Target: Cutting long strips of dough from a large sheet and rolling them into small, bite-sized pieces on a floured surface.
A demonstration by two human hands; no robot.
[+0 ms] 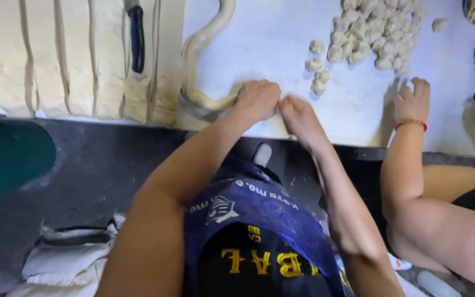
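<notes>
Gripping the near end of a long dough rope (204, 66), the person's left hand (257, 99) sits at the front edge of the white worktop (281, 38), its fingers curled tight around the dough. The rope runs from that hand to the left, then bends and snakes away toward the far side of the worktop. The right hand (299, 116) is just beside the left, almost touching it, with its fingers bunched together at the worktop's edge; whether they pinch a bit of dough cannot be told from this view.

To the left lies a wide slab of dough cut into long strips (61, 55), and a knife with a dark blue handle (136, 38) rests on top of it. At the far right of the worktop is a heap of small dough pieces (375, 33), with a few loose pieces (318, 60) scattered between the heap and the hands.

Another person's hand (412, 99), with a red and gold bangle (411, 123) on the wrist, rests flat on the worktop to the right, well apart from the rope. The person wears a dark blue apron (259, 220).
</notes>
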